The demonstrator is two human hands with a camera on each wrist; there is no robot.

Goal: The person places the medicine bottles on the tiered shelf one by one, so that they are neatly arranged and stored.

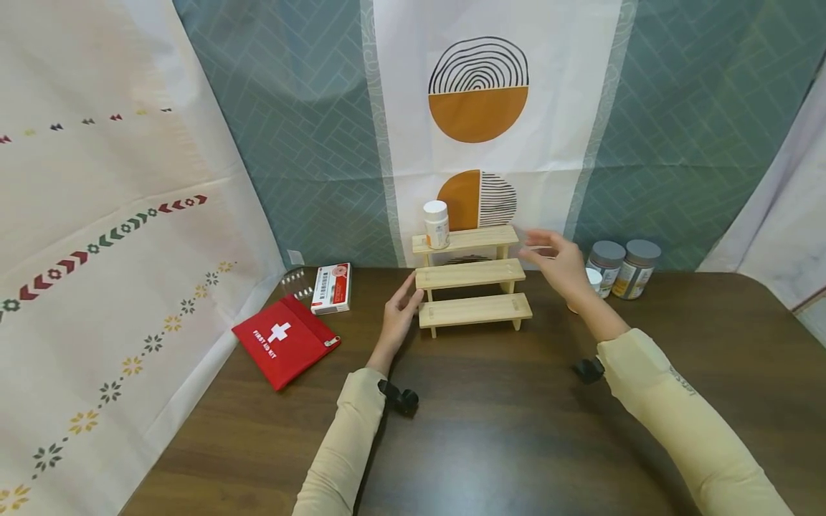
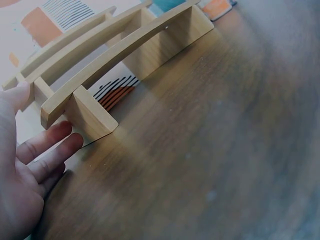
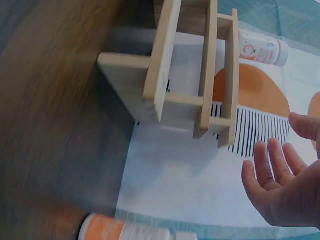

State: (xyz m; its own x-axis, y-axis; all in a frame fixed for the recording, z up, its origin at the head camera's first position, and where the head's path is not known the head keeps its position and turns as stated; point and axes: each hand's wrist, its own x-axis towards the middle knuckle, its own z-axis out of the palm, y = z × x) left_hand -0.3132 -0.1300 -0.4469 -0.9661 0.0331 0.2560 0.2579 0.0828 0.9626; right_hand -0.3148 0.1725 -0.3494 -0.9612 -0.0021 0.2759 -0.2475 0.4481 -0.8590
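Observation:
A three-step wooden rack (image 1: 474, 311) stands on the table against the cloth backdrop. My left hand (image 1: 395, 322) is at its left end, fingers loosely extended. In the left wrist view, the thumb touches the end of a step and the fingertips (image 2: 75, 141) lie alongside the leg of the lowest one. A white bottle (image 1: 437, 226) with a white cap stands upright on the left part of the top step. Just off the rack's right end, my right hand (image 1: 558, 264) hovers with spread, slightly bent fingers and nothing in them.
Two grey-lidded bottles (image 1: 635, 271) stand at the back right; another white-capped bottle (image 1: 593, 278) is partly hidden behind the right forearm. On the left lie a red first aid pouch (image 1: 284, 340), a medicine box (image 1: 332, 288) and a blister pack (image 1: 297, 284).

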